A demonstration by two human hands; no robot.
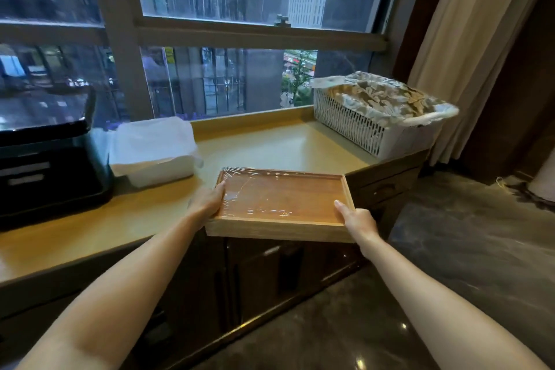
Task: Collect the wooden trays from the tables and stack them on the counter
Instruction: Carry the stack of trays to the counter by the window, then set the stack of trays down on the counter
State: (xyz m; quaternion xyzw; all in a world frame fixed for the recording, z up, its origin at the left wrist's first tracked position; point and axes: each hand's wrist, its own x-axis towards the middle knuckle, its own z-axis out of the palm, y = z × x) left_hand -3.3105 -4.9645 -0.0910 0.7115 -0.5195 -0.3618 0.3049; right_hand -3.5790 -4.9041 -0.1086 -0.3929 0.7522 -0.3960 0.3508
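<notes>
A rectangular wooden tray (279, 201), wrapped in clear film, is held level at the front edge of the yellowish counter (270, 144). Its far end is over the countertop and its near end juts out past the edge. My left hand (207, 200) grips the tray's left side, thumb over the rim. My right hand (359, 222) grips the near right corner, thumb on top of the rim. Whether more than one tray is in the stack I cannot tell; the side looks thick.
A white lidded container (153, 150) sits on the counter left of the tray, with a black appliance (45, 165) beyond it. A white lattice basket holding patterned cloth (378, 114) stands at the back right. Windows rise behind; dark cabinet doors (285, 273) are below.
</notes>
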